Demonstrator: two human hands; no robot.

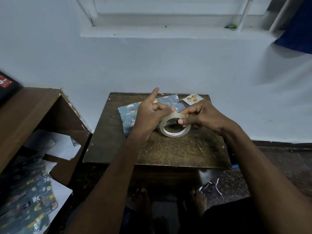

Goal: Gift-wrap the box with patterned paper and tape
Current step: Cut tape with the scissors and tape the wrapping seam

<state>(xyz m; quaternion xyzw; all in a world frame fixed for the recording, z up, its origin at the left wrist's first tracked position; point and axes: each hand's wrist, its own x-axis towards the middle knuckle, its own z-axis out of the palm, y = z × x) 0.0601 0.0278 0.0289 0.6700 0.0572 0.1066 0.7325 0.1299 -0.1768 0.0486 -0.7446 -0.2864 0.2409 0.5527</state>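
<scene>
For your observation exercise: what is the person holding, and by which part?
The right hand grips the tape roll by its upper rim, thumb inside the ring. The left hand pinches the roll's top edge.

- Tape roll (pixel 175 126): clear, w/ red print on inner core, held upright-tilted above table centre; its free end is pinched at roll's 12 o'clock.
- Wrapped box (pixel 128 114): flat, covered in blue-grey paper w/ small cartoon animals, lying at 10 o'clock from the roll, partly hidden.
- More patterned paper (pixel 28 198): same print, white underside showing, at 8 o'clock, far left.
</scene>
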